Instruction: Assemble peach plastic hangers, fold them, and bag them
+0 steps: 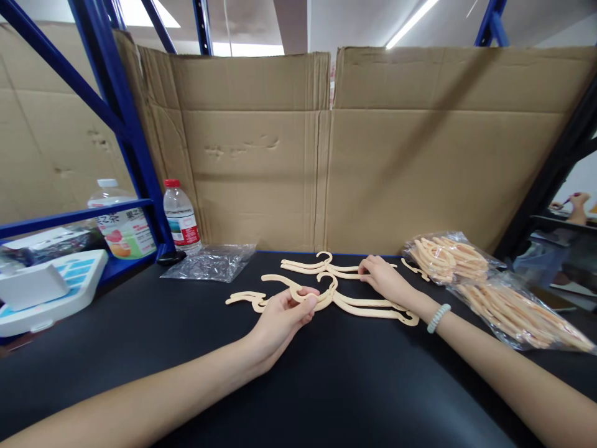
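Note:
Several beige clothes hangers (368,309) lie spread on the black table, their hooks toward the back. My left hand (284,314) is closed, thumb and fingers pinching a curved beige hanger piece over the left side of the front hangers. Farther back, my right hand (385,280) has its fingers curled down on the arm of a rear hanger (305,267); its fingertips are partly hidden. Under and left of my left hand lies another hanger piece (245,297). Beyond my right hand is a small loose beige piece (415,269).
Clear plastic bags of beige hanger parts (517,308) lie at the right. Back left are an empty-looking plastic bag (209,261), a red-capped bottle (181,218) and a larger bottle (124,224). A white-and-blue device (51,292) sits far left. Cardboard (261,155) walls the back.

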### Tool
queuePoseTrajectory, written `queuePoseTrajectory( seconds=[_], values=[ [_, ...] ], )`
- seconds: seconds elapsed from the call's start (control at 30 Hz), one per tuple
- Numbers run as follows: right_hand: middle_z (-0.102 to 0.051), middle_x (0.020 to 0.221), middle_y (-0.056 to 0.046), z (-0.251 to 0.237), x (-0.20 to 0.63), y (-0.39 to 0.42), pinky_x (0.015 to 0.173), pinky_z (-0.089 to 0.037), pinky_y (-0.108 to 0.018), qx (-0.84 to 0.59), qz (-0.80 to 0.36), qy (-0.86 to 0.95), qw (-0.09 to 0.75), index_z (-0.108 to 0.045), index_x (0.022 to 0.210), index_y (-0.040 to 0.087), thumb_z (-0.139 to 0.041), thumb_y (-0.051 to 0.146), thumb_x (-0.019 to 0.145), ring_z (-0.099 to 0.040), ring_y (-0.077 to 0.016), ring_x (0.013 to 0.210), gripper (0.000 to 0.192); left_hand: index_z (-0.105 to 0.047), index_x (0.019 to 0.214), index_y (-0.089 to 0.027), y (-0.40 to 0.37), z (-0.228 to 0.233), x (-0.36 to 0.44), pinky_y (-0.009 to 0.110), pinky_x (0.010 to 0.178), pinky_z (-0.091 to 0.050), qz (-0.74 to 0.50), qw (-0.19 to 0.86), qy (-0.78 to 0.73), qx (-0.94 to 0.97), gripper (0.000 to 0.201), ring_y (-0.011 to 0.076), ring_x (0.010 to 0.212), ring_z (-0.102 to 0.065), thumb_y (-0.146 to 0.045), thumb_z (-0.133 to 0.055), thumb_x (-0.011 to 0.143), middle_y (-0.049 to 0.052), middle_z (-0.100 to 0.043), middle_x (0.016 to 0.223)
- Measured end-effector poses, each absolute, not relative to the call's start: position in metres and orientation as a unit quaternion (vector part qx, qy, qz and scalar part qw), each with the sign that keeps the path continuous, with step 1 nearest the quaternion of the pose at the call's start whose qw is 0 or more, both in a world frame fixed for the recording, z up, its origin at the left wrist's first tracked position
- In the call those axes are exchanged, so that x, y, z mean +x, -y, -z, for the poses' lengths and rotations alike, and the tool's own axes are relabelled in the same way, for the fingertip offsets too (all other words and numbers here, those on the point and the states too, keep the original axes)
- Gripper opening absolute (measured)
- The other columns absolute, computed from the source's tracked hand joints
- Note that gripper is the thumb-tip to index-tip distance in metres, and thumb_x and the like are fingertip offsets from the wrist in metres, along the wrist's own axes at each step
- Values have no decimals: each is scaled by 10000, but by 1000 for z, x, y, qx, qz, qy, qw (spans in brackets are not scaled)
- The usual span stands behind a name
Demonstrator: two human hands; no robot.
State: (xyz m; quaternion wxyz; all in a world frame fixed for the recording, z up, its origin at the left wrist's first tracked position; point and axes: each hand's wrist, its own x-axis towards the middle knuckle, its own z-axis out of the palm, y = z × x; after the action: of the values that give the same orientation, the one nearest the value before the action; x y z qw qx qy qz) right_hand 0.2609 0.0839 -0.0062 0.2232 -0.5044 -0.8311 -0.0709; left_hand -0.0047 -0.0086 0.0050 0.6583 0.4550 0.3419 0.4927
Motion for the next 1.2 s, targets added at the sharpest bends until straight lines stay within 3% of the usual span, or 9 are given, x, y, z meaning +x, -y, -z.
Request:
queuePoseTrajectory(
  seconds=[0.37, 0.6, 0.77, 0.9, 1.2],
  values=[
    [-573, 841, -59, -2, 271, -76, 720, -449, -333, -477, 43, 826, 297, -524, 810, 191, -481, 79, 819, -554, -210, 788, 120, -627, 811, -148, 0, -14, -13, 235, 687, -406, -512, 660, -324, 445, 232, 92, 656, -477, -279, -779, 695, -17, -538, 681],
    [-600, 802, -42, -21, 282, -52, 650, -478, -327, -459, 34, 796, 393, -493, 893, 208, -448, 212, 881, -597, -204, 709, 47, -539, 723, -156, -13, -33, -26, 256, 712, -445, -567, 631, -325, 419, 169, 111, 749, -522, -189, -701, 756, -2, -542, 841],
    [-655, 978, -67, -29, 278, -40, 741, -517, -344, -428, 25, 795, 429, -536, 1082, 214, -455, 246, 906, -638, -223, 877, 197, -492, 695, -159, -19, -42, -33, 314, 800, -480, -576, 661, -290, 385, 170, 157, 887, -579, -114, -598, 820, 27, -582, 988],
    [-666, 943, -70, -30, 273, -35, 742, -523, -364, -410, 42, 809, 420, -580, 1016, 212, -433, 254, 922, -634, -227, 853, 179, -479, 692, -158, -19, -43, -34, 342, 820, -503, -570, 690, -263, 361, 184, 170, 871, -615, -93, -552, 847, 51, -606, 1051],
    [-670, 887, -61, -35, 268, -29, 664, -512, -331, -406, 80, 799, 436, -597, 975, 211, -451, 259, 912, -632, -214, 773, 166, -498, 671, -151, -20, -44, -33, 293, 768, -538, -586, 690, -267, 331, 212, 141, 730, -638, -24, -507, 840, 55, -623, 869]
  ],
)
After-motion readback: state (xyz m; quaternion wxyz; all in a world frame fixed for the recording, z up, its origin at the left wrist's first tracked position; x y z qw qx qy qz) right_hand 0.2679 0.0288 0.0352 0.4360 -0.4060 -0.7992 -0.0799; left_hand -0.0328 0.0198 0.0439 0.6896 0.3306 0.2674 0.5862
